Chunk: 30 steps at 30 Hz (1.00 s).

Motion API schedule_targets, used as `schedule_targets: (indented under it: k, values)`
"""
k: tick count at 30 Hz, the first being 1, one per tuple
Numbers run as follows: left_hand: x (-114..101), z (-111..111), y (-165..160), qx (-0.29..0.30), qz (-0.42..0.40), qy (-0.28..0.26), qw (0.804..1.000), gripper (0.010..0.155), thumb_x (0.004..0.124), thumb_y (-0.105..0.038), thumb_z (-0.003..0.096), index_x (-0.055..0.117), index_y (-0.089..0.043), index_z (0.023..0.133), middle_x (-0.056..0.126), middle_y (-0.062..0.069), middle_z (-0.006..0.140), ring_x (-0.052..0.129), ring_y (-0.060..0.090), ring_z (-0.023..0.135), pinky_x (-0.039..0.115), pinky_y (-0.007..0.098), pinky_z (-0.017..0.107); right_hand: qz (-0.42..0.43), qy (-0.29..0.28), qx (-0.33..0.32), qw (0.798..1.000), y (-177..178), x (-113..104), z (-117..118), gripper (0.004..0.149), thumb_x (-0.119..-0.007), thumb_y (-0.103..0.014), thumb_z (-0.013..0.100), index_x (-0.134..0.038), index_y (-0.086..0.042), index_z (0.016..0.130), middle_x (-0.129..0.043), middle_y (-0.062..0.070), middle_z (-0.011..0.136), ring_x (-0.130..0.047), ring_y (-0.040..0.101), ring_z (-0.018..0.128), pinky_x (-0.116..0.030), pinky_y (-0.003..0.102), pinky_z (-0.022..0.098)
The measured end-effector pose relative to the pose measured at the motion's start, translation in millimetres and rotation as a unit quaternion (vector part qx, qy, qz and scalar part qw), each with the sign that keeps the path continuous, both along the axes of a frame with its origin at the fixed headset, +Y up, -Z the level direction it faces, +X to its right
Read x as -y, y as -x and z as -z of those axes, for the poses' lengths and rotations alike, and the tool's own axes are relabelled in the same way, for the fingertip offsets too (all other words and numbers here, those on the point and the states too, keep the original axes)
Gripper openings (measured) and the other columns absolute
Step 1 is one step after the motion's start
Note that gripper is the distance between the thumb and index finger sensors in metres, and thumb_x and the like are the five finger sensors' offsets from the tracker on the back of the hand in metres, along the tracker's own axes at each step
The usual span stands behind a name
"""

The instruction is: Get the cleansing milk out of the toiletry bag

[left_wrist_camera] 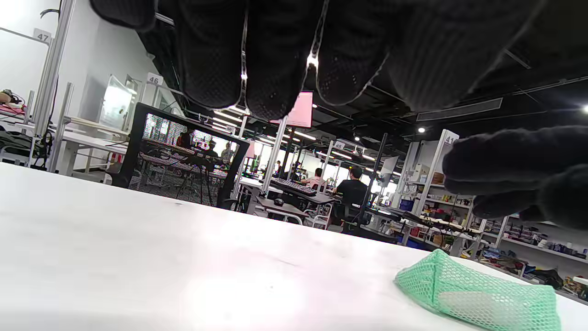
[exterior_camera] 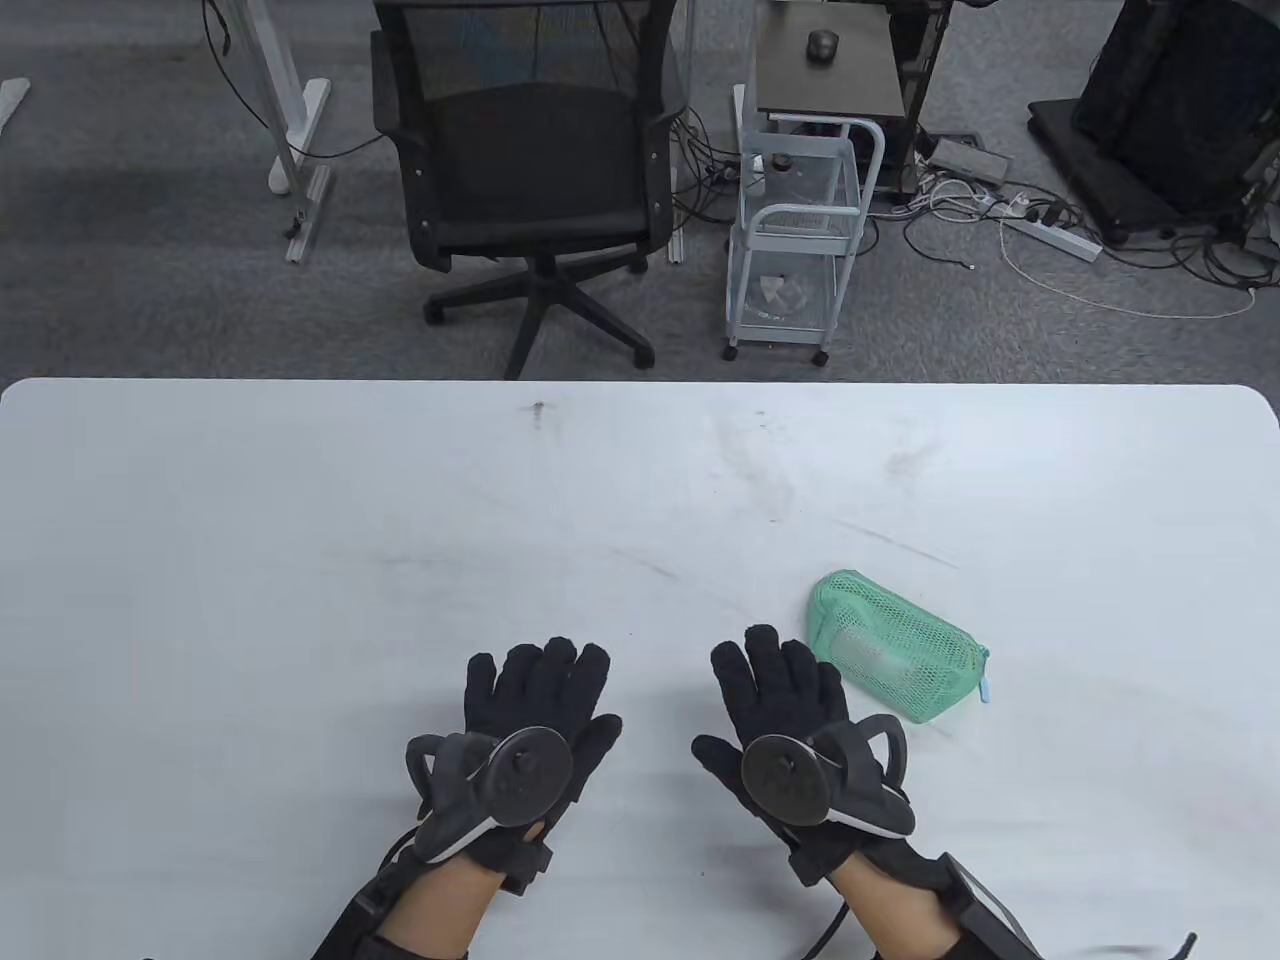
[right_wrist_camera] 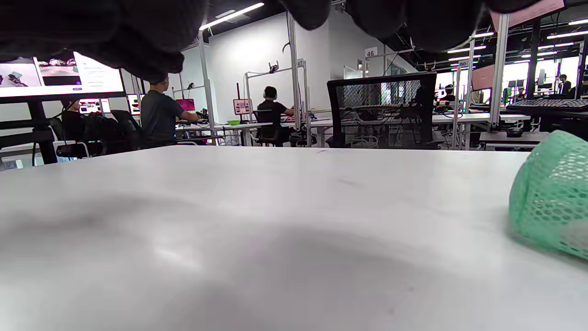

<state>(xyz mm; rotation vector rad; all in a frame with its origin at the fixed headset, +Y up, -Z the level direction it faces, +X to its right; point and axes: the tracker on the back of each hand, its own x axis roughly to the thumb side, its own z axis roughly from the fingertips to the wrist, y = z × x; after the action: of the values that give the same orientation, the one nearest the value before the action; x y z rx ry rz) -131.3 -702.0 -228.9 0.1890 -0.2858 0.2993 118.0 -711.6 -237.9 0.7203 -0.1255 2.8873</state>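
Green mesh toiletry bag [exterior_camera: 895,658] is seen lower right on the desk [exterior_camera: 400,520], just beside the right hand [exterior_camera: 790,720]. Left hand [exterior_camera: 530,720] and right are spread flat, empty. A pale bottle, probably the cleansing milk [exterior_camera: 868,650], shows through soft, light netting; the zipper end [exterior_camera: 984,682] is best pinched.

Green mesh toiletry bag [exterior_camera: 893,658], white table [exterior_camera: 400,520], black-gloved hands.

Only small number placards on the workstation frames in the background can be read. In the left wrist view a white tag reading "47" [left_wrist_camera: 41,35] sits atop a metal post at the far left, and another reading "46" [left_wrist_camera: 154,79] stands further in — a third at the right shows "41", partly cut off. In the right wrist view, "46" [right_wrist_camera: 370,53] appears again.
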Motion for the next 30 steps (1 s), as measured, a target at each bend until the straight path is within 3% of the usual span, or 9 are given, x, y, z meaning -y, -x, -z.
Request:
schedule_targets:
  k: [19,30]
  values:
    - [-1,1,3,-0.006,0.002,-0.004,1.000,0.065,0.083,-0.054,0.0497,0.072,-0.028,0.108,0.080,0.011,0.113,0.079,0.046,0.101,0.051,0.070,0.075,-0.002,-0.003,0.012,1.000,-5,-2,4,0.079,-0.073,-0.051,0.057,-0.049,-0.002,0.115,-0.045,0.041,0.117,-0.057,0.075,0.093,-0.049,0.079,0.063]
    - [-1,6,11,-0.023,0.000,0.000,1.000,0.064,0.083,-0.054,0.0496,0.072,-0.028,0.108,0.081,0.011,0.112,0.081,0.046,0.100,0.052,0.070,0.075,0.033,-0.004,0.082,0.996,-45,-11,24,0.076,-0.077,-0.048,0.057,-0.055,-0.001,0.113,-0.046,0.040,0.117,-0.057,0.075,0.093,-0.049,0.079,0.064]
